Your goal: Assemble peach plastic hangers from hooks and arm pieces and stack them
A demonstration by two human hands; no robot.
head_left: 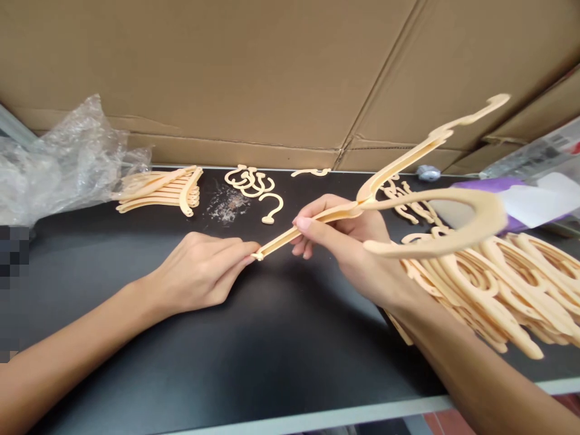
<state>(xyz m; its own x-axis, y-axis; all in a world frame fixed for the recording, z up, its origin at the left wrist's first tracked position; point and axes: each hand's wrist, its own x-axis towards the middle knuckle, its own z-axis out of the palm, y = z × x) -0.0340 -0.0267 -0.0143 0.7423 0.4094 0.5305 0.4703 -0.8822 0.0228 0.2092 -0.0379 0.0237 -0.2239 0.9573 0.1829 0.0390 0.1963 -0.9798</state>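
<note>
A cream plastic clothes hanger [403,158] is held up over the black table, its big hook [487,214] turned toward me and to the right. My right hand [348,232] pinches one arm of it between thumb and fingers, near the middle. At the lower left end of that same arm, my left hand [212,266] has its fingertips closed on the tip. The other arm of the hanger rises toward the upper right, free of both hands and ending in a thin notched piece.
Several hangers [489,284] lie piled at the right. Along the back are stacked hanger arms [158,193], loose hooks [249,181] and small pieces [403,196]. Clear plastic wrap [67,163] sits at the left; a cardboard wall [226,78] stands behind the table [226,362].
</note>
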